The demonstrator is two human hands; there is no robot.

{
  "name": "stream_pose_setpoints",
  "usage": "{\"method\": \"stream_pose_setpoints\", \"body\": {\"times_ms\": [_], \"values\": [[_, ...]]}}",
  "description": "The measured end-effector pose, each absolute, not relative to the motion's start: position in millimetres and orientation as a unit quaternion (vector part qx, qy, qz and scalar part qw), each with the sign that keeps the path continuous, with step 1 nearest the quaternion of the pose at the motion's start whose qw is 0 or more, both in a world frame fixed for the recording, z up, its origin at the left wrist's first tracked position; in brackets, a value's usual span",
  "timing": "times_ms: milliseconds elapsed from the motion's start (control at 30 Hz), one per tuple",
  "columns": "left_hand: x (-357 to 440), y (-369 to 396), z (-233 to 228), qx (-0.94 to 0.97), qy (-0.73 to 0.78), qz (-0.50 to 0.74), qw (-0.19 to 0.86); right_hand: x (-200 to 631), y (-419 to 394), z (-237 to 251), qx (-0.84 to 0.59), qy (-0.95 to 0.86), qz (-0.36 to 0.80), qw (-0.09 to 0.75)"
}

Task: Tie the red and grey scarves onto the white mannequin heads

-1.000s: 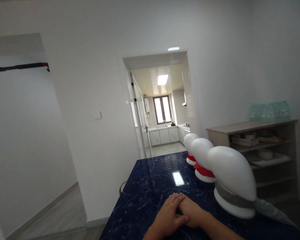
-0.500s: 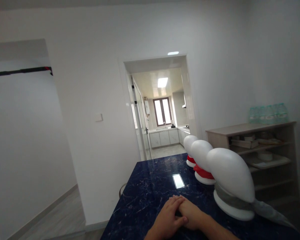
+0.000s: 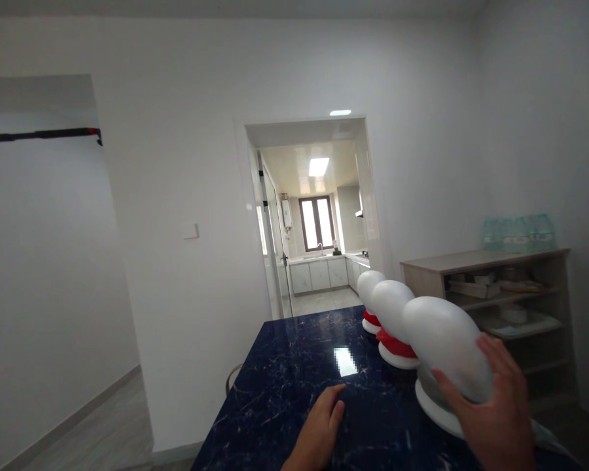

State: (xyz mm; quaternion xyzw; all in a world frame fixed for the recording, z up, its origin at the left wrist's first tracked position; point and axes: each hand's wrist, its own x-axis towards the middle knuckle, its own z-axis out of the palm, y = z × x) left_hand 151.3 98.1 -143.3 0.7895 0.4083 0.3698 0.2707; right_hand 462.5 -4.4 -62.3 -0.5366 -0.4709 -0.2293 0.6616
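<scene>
Two hands act as grips: the right grip (image 3: pixel 500 399), slightly blurred, is spread wide, thumb and fingers reaching around the near side of the nearest white form (image 3: pixel 434 327), though I cannot tell how firmly they touch; the left grip (image 3: pixel 319 425), well to its left, lies half-open over the dark blue tabletop (image 3: pixel 275 392), thumb just apart from the fingers. One grey band (image 3: pixel 428 381) wraps that form's lower part above one white base (image 3: pixel 436 412), both partly hidden by the right hand. Ahead of the right grip two more forms make three in a line, the middle form (image 3: pixel 393 307) and the farthest form (image 3: pixel 372 288), each with one red band, overlapping in view. Left of the left grip, one curved rail (image 3: pixel 230 378) shows past the tabletop's edge. Beyond the right grip stands one shelf unit (image 3: pixel 476 260), partly blocked by the nearest form and the fingers, topped by several clear bottles (image 3: pixel 520 233), too blurred to count. Farthest ahead of both grips, one doorway frames one window (image 3: pixel 317 222).
</scene>
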Motion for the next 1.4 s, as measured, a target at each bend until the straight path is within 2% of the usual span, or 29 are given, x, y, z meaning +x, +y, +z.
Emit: {"method": "stream_pose_setpoints", "body": {"times_ms": [200,533,800,1033,1200,1400], "values": [[154,99,-144,0.800,0.417,0.348,0.257,524,31,-82,-0.681,-0.402,-0.046,0.610],[155,96,-147,0.794,0.415,0.358,0.262,520,22,-100,-0.707,-0.359,-0.013,0.609],[152,106,-154,0.760,0.432,0.420,0.245,421,29,-77,-0.645,-0.437,0.030,0.627],[132,122,-157,0.711,0.489,0.496,0.096,327,106,-59,-0.549,-0.491,0.067,0.673],[127,128,-161,0.723,0.513,0.459,0.053,275,157,-77,-0.516,-0.483,0.043,0.706],[126,139,-167,0.722,0.570,0.388,0.050,238,185,-87,-0.564,-0.461,0.024,0.684]]}}
